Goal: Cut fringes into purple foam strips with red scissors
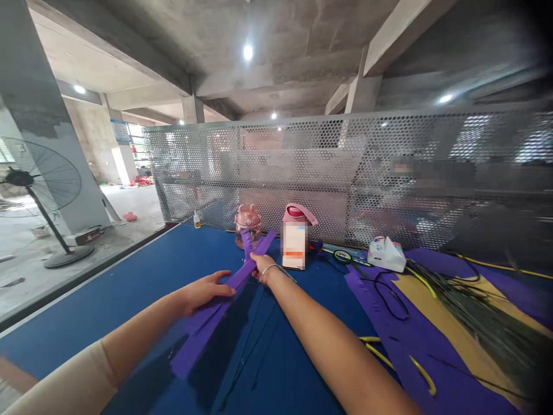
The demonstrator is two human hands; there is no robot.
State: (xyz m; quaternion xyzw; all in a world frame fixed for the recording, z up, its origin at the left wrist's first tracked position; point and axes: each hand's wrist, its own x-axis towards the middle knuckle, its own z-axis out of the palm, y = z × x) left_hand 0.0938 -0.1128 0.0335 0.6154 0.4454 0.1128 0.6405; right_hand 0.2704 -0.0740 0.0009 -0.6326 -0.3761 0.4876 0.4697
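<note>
A long purple strip [206, 329] with folded layers, paper or cloth I cannot tell, slants above the blue table. Its upper end splits into two short tails. My right hand [261, 268] is closed on the strip just below that split, fingertips pinching it. Lower down, my left hand [206, 293] touches the strip with thumb and fingers stretched and apart. Behind the tails stands a pink bottle with ears [247, 219]. Thin dark green stems [244, 360] lie on the table beneath the strip.
A phone [294, 245] leans on a pink-lidded bottle [295, 211]. Rightward are a roll of tape [342, 257], a tissue pack [386, 253], purple sheets [384, 320] and wire stems [479, 311]. A glue bottle [197, 219] stands near the perforated metal screen [294, 167]. A fan [41, 190] is leftward.
</note>
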